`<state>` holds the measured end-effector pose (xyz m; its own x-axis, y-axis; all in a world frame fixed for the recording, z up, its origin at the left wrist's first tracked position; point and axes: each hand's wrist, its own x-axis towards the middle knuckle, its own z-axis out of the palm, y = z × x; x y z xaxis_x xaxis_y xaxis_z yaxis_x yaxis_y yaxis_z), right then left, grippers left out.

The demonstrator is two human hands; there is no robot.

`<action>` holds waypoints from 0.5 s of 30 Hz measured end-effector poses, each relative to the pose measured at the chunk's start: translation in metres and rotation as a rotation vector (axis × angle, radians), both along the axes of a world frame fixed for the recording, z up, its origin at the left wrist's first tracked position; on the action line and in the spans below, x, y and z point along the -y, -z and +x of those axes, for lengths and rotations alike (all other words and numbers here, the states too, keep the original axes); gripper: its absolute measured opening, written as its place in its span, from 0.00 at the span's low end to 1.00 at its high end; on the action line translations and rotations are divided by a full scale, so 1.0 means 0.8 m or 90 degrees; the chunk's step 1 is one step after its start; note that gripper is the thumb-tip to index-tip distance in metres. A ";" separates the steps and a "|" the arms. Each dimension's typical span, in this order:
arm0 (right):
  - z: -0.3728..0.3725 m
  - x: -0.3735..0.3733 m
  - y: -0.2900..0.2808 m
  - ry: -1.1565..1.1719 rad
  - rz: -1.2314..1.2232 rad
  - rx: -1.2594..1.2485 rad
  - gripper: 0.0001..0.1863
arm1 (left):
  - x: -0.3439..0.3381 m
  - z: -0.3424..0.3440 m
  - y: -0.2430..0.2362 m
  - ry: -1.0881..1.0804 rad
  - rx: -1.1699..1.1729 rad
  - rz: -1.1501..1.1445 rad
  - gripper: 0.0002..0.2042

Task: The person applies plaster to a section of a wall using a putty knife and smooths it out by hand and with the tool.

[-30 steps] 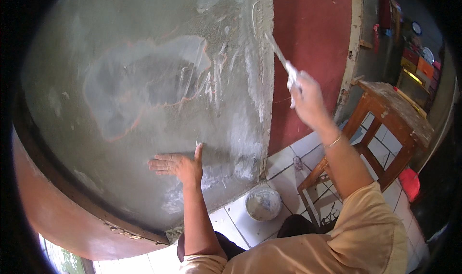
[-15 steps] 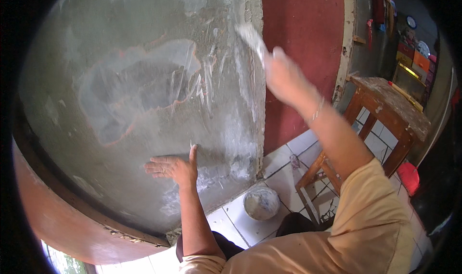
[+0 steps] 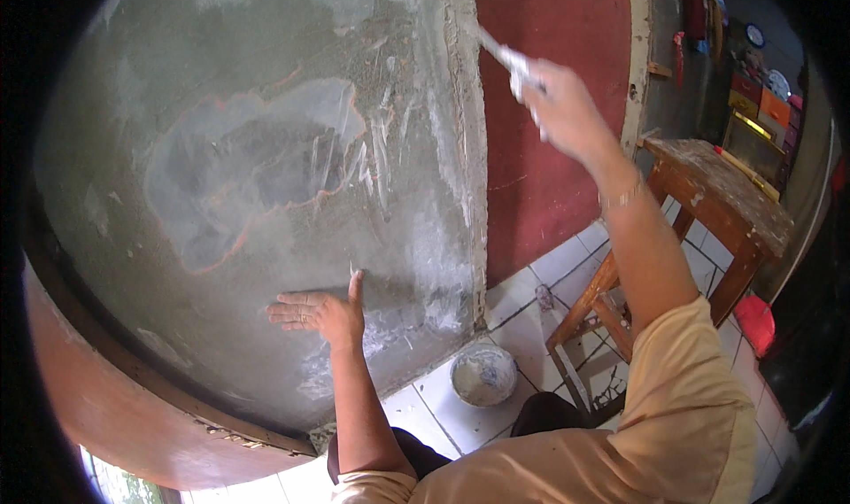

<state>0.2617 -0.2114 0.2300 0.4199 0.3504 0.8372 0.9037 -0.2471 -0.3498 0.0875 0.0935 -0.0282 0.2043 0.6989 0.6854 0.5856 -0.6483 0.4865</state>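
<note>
My left hand (image 3: 328, 318) lies open on the grey plastered wall (image 3: 212, 318), thumb up and fingers stretched out to the left. Higher up on the right, my right hand (image 3: 571, 114) grips a white-smeared putty knife (image 3: 501, 52). The blade shows nearly edge-on, its tip at the wall's raw vertical edge beside the red panel (image 3: 553, 141). Whitish streaks run along that edge, and a smooth patch (image 3: 266, 150) with an orange outline marks the wall's middle. Below, a round tub (image 3: 509, 367) holding pale paste rests on the tiles.
A worn wooden stool (image 3: 717, 185) stands to the right, with a long yellow-and-red tool (image 3: 748, 174) on its top. A red object (image 3: 754, 325) lies beyond it. Coloured drawers (image 3: 763, 105) stand at the far right. A reddish curved ledge (image 3: 115, 380) borders the lower left.
My right hand has moved right and slightly up, turning the putty knife from its broad side to nearly edge-on. My left hand stays in place on the wall.
</note>
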 end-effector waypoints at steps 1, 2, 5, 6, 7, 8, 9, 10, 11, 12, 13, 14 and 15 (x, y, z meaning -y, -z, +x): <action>0.007 -0.001 -0.027 -0.005 0.020 0.012 0.08 | 0.002 0.002 -0.002 0.001 0.000 -0.006 0.70; 0.016 -0.003 -0.052 -0.011 0.040 0.024 0.09 | 0.003 0.003 -0.003 0.000 -0.002 -0.012 0.70; 0.045 -0.009 -0.109 0.095 0.023 0.130 0.13 | 0.008 0.004 -0.004 -0.001 -0.010 -0.022 0.70; 0.053 -0.009 -0.117 0.152 0.008 0.180 0.14 | 0.009 0.004 -0.006 0.000 -0.013 -0.022 0.70; 0.051 -0.015 -0.114 0.179 -0.031 0.192 0.14 | 0.008 0.003 -0.004 0.001 -0.008 -0.020 0.70; 0.050 -0.021 -0.110 0.208 -0.070 0.204 0.14 | 0.008 0.003 -0.004 0.003 -0.004 -0.017 0.70; 0.047 -0.023 -0.106 0.237 -0.109 0.216 0.14 | 0.009 0.003 -0.004 0.006 0.001 -0.014 0.70; 0.052 -0.027 -0.094 0.272 -0.149 0.208 0.13 | 0.007 0.001 -0.004 0.003 0.000 -0.011 0.70; 0.045 -0.026 -0.077 0.255 -0.188 0.169 0.13 | 0.004 0.000 -0.002 0.001 -0.001 -0.012 0.70; 0.035 -0.022 -0.055 0.238 -0.228 0.129 0.13 | 0.002 -0.001 0.001 0.000 -0.002 -0.012 0.70; 0.030 -0.014 -0.025 0.205 -0.202 0.113 0.13 | 0.004 0.001 0.001 0.000 -0.004 -0.016 0.70; 0.018 -0.009 -0.001 0.227 -0.256 0.123 0.13 | 0.004 0.003 -0.001 -0.002 -0.006 -0.017 0.70; 0.005 -0.003 0.028 0.192 -0.234 0.062 0.12 | 0.003 0.004 0.000 -0.006 -0.012 -0.017 0.70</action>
<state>0.2654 -0.2086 0.2078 0.4742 0.5052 0.7210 0.7971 -0.5941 -0.1081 0.0903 0.0910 -0.0279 0.2102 0.7191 0.6624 0.6015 -0.6292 0.4922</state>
